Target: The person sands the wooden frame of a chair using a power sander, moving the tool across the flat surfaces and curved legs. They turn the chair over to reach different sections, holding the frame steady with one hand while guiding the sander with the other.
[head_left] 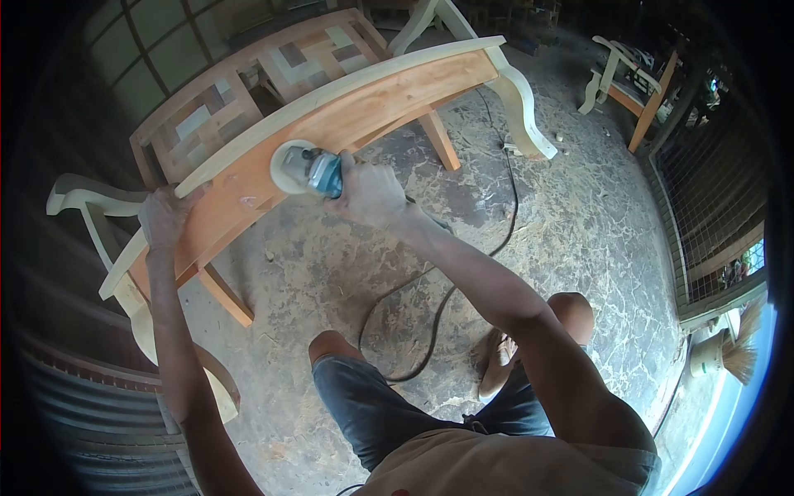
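Note:
My right hand (374,195) is wrapped round the body of a teal and silver angle grinder (325,174). The grinder's pale round disc (285,175) lies against the reddish front rail (385,103) of a wooden bench. Over at the bench's left end, my left hand (165,218) grips the pale top edge of the seat, its fingers curled over the wood. Curved pale legs (523,103) stand at the bench's ends. A backrest (281,70) of patchwork wood blocks rises behind the seat.
A black power cord (438,318) loops over the dusty, cracked concrete floor (595,223) close to my feet. An unfinished wooden chair (626,83) stands at the far right. Along the right runs a wire mesh panel (719,190), with a broom (742,347) near it. Corrugated metal (99,422) lines the lower left.

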Motion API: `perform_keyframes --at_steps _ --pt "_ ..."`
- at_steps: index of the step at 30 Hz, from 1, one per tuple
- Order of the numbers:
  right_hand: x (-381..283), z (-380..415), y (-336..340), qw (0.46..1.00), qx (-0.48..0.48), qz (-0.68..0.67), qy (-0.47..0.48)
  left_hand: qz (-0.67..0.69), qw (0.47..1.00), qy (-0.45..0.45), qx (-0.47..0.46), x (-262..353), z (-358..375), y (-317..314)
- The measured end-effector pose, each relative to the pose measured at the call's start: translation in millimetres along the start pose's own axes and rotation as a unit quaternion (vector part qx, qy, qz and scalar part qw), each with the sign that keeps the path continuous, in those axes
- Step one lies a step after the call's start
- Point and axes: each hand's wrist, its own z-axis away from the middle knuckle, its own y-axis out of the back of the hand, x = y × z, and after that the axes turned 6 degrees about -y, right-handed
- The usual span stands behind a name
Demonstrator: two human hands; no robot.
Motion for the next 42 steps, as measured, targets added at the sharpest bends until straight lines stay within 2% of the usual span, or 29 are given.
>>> perform_keyframes --at_steps 2,5,8,11,17,18,21,24,26,29,35,36,38,42 --pt "-8.4 -0.3 5.3 1.0 -0.012 0.011 0.016 0.017 1.0 0.016 -0.011 6.7 1.9 6.0" --pt "28.4 -12.1 31.9 0.996 -0.045 -0.006 -0.076 0.003 1.0 0.02 -0.007 9.0 3.0 8.4" --pt "90.9 -23.0 51.0 0.993 -0.004 -0.015 -0.115 0.005 1.0 0.019 -0.006 14.2 5.0 12.5" --pt "132.6 -25.5 71.6 0.987 0.08 -0.052 -0.133 0.029 1.0 0.012 0.002 15.8 5.8 14.4" --pt "217.3 -58.5 85.2 0.969 0.108 -0.042 -0.22 0.025 1.0 0.006 0.002 10.0 4.3 8.6" --pt "222.6 -60.8 82.0 0.971 0.101 -0.062 -0.207 0.012 1.0 0.012 -0.007 11.4 5.2 11.0" --pt "152.0 -35.6 96.4 0.981 0.037 -0.054 -0.183 -0.007 1.0 -0.001 0.013 15.1 6.4 14.3" --pt "104.7 -32.8 77.1 0.99 -0.043 -0.009 -0.131 0.049 0.998 0.01 0.046 12.1 7.6 8.3" --pt "87.8 -35.9 69.9 0.993 -0.07 0.028 -0.091 0.025 0.999 0.015 0.018 10.2 7.5 8.4" --pt "91.6 -44.9 79.5 0.993 -0.083 0.02 -0.077 0.024 0.999 0.028 -0.003 12.4 6.8 12.8" --pt "147.7 -60.8 103.3 0.995 0.001 0.013 -0.103 0.019 0.999 0.022 0.013 11.3 6.8 8.1" --pt "151.0 -62.5 110.2 0.99 0.002 -0.003 -0.138 0.013 1.0 0.02 0.015 10.1 6.5 6.6" --pt "178.3 -71.6 109.6 0.989 0.022 -0.011 -0.144 0.031 0.999 0.026 0.016 16.0 6.4 9.9" --pt "192.5 -72.4 107.8 0.981 0.039 -0.016 -0.188 0.017 0.999 0.013 0.031 6.9 6.1 -0.2"
